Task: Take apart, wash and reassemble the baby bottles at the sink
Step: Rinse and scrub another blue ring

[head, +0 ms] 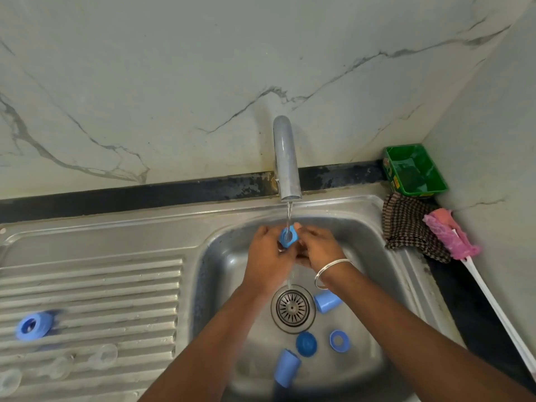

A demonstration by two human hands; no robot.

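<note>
Over the steel sink basin (220, 274), my left hand (268, 253) and my right hand (319, 249) both hold a blue bottle ring (287, 235) under the running water from the tap (285, 158). On the basin floor lie two blue caps (326, 301) (286, 367), a blue round lid (306, 343) and another blue ring (339, 340), around the drain strainer (293, 309). A third blue ring (33, 326) sits on the ribbed draining board (116, 285), with three clear teats (103, 356) near the front.
A checked cloth (406, 227) hangs over the sink's right rim. A pink-headed bottle brush (452, 236) with a white handle leans along the right counter. A green tub (414, 169) stands in the back right corner against the marble wall.
</note>
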